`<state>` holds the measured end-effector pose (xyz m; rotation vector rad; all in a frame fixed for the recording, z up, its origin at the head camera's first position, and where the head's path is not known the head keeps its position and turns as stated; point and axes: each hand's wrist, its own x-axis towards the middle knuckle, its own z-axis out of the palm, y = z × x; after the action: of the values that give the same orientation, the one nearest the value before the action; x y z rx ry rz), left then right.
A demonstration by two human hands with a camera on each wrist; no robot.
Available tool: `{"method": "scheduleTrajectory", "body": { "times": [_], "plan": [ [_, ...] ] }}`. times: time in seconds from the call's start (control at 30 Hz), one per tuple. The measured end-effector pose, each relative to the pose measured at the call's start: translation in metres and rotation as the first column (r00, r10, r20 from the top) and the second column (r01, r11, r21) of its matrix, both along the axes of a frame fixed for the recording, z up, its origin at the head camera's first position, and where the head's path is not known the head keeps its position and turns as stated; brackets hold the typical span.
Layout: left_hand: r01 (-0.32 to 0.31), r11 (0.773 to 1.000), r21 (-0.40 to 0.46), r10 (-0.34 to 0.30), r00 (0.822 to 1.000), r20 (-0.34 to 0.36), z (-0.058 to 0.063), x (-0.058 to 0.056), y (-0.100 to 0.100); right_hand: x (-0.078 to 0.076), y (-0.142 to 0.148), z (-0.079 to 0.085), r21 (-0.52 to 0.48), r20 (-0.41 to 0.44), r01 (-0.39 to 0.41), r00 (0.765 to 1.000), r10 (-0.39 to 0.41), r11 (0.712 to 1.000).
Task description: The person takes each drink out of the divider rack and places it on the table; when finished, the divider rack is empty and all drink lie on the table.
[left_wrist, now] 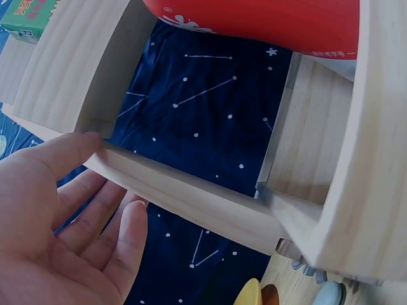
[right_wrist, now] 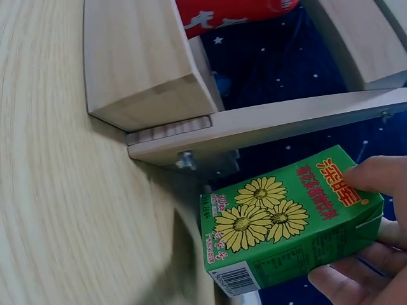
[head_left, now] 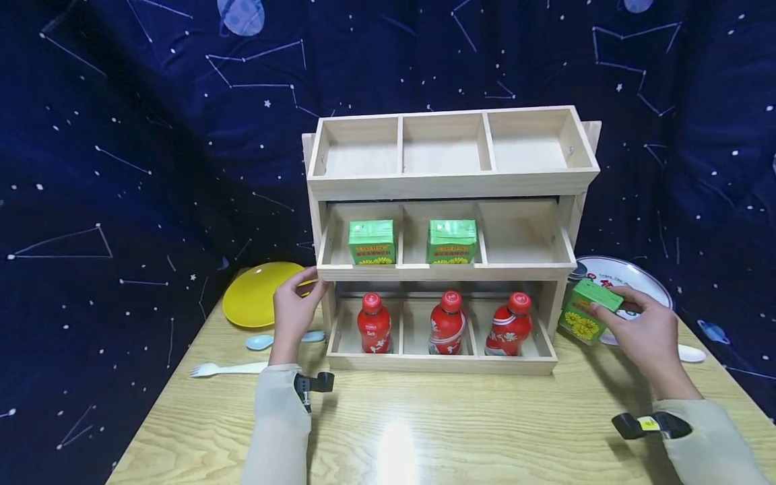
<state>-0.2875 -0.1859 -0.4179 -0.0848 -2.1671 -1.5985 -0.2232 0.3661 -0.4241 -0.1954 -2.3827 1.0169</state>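
A three-tier wooden shelf [head_left: 445,272] stands on the table. My left hand [head_left: 295,306] holds its left side at the middle tier's corner; in the left wrist view the thumb lies on the wood and the fingers [left_wrist: 130,235] reach behind the side board. On the right, my right hand [head_left: 651,330] grips a green drink carton [head_left: 585,313] with yellow flowers, tilted, beside the shelf's right leg. Two matching drink cartons, one left [head_left: 372,242] and one centre [head_left: 452,241], stand in the middle tier; its right compartment holds nothing.
Three red bottles [head_left: 445,323] stand in the bottom tier, one per compartment. A yellow plate [head_left: 251,296], a blue spoon [head_left: 259,342] and a white fork [head_left: 227,369] lie left. At right are a white plate [head_left: 651,279] and a white spoon [head_left: 691,353].
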Motion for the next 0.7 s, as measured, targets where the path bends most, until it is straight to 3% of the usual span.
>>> {"method": "scheduleTrajectory", "body": {
  "times": [0.23,0.43,0.7],
  "plan": [
    [0.001,1.0,0.001,-0.001,1.0,0.005,0.001,-0.001,0.001,-0.013,-0.003,-0.01,-0.006,0.021,0.008,1.0,-0.007,1.0],
    [0.002,1.0,0.0,-0.002,1.0,0.007,-0.001,0.0,0.002,-0.013,-0.005,-0.016,0.041,0.044,-0.006,0.999,0.004,0.999],
    [-0.006,1.0,0.001,0.006,1.0,0.019,-0.001,0.001,0.001,-0.009,-0.002,-0.015,0.07,0.094,-0.112,0.99,0.106,0.991]
  ]
}}
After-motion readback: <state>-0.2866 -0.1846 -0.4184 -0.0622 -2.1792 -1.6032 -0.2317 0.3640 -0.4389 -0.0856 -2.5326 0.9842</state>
